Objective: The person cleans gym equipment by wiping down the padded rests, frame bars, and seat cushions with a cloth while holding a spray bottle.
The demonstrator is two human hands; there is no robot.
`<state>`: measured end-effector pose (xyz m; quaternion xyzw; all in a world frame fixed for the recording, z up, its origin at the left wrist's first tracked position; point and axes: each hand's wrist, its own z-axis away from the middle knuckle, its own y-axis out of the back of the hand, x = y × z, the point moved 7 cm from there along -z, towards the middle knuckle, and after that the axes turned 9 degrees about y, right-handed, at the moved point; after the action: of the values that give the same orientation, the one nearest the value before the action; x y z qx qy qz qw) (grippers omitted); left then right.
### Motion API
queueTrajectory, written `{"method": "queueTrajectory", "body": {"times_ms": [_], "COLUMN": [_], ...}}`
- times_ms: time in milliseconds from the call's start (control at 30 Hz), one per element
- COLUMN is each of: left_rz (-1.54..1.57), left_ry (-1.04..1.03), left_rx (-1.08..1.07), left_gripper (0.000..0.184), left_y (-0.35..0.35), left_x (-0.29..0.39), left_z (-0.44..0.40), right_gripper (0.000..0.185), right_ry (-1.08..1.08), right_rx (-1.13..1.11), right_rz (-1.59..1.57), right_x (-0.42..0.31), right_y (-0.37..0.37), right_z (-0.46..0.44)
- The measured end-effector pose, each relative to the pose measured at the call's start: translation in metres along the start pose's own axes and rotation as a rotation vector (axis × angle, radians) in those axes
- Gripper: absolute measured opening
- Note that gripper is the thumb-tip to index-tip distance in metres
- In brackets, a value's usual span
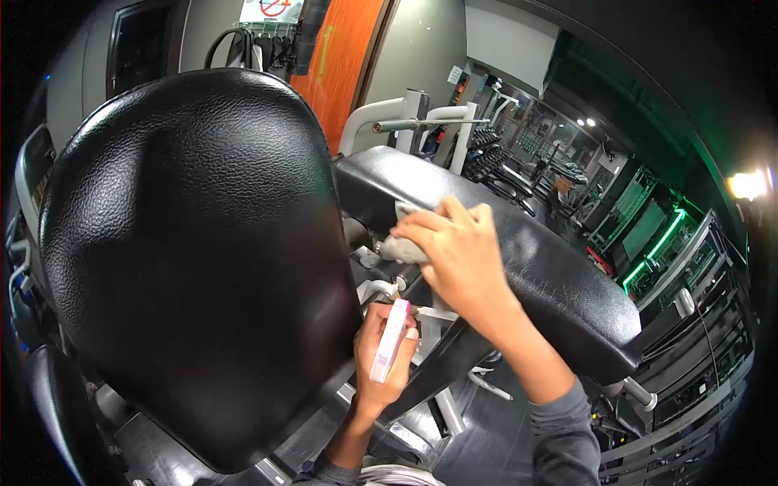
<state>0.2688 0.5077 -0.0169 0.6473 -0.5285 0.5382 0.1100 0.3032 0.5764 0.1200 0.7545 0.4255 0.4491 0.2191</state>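
My left hand (387,356) is closed on a slim white and pink bottle (391,340), held low between the two black pads. Above it and to the right, my right hand (454,247) grips a crumpled grey cloth (403,249) beside the near side of the long black padded bench (543,251). The large black backrest pad (194,259) fills the left of the view. Metal frame parts (381,287) show just beyond the bottle, partly hidden by my hands.
A metal bar on a rack (405,125) stands behind the bench. Dumbbells (486,158) line a rack farther back. An orange door panel (336,73) is behind the backrest. A metal peg (640,394) sticks out below the bench's right end.
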Motion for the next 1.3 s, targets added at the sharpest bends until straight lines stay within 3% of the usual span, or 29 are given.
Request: {"method": "queueTrajectory", "body": {"times_ms": [67, 167, 233, 267, 400, 467, 567, 667, 767, 867, 967, 1067, 1300], "left_rz": [0.0, 0.042, 0.064, 0.043, -0.024, -0.046, -0.052, -0.032, -0.03, -0.05, -0.042, -0.072, -0.025], "left_ry": [0.014, 0.039, 0.06, 0.052, -0.026, -0.049, 0.023, 0.031, 0.039, 0.014, -0.005, 0.05, 0.071], "left_rx": [0.02, -0.016, -0.029, -0.029, -0.019, -0.001, -0.032, -0.025, 0.005, -0.025, -0.026, -0.043, -0.143], "left_gripper": [0.016, 0.012, 0.011, 0.012, 0.013, 0.015, 0.014, 0.014, 0.016, 0.016, 0.015, 0.012, 0.007], "left_y": [0.0, 0.002, 0.002, 0.002, 0.005, 0.004, 0.002, 0.002, 0.007, 0.008, 0.006, 0.0, -0.002], "left_x": [-0.001, 0.001, 0.003, 0.005, -0.001, 0.003, 0.001, 0.002, -0.003, -0.005, -0.006, -0.001, 0.005], "left_z": [0.002, 0.004, 0.005, 0.005, 0.002, 0.002, 0.002, 0.003, 0.004, 0.002, 0.001, -0.002, -0.002], "right_gripper": [0.016, 0.025, 0.008, 0.008, 0.009, 0.014, 0.023, 0.018, 0.011, 0.008, 0.021, 0.044, 0.049], "right_ry": [0.018, 0.027, 0.073, 0.066, -0.009, -0.065, -0.113, -0.052, -0.033, -0.013, -0.167, -0.341, -0.223], "right_rx": [0.145, 0.119, 0.125, 0.124, -0.122, -0.126, 0.0, 0.226, 0.238, 0.108, -0.026, -0.003, 0.157], "right_rz": [0.104, 0.158, 0.179, 0.178, 0.144, 0.051, 0.03, 0.083, 0.175, 0.18, 0.12, 0.175, 0.182], "right_x": [-0.004, -0.007, -0.013, -0.013, -0.009, -0.004, 0.0, -0.005, -0.014, -0.02, -0.011, 0.0, -0.001], "right_y": [-0.011, -0.031, -0.026, -0.019, 0.025, 0.036, 0.028, 0.0, -0.013, 0.003, 0.045, 0.075, 0.034], "right_z": [-0.015, -0.026, -0.021, -0.012, 0.047, 0.052, 0.042, 0.012, 0.01, 0.044, 0.09, 0.107, 0.061]}}
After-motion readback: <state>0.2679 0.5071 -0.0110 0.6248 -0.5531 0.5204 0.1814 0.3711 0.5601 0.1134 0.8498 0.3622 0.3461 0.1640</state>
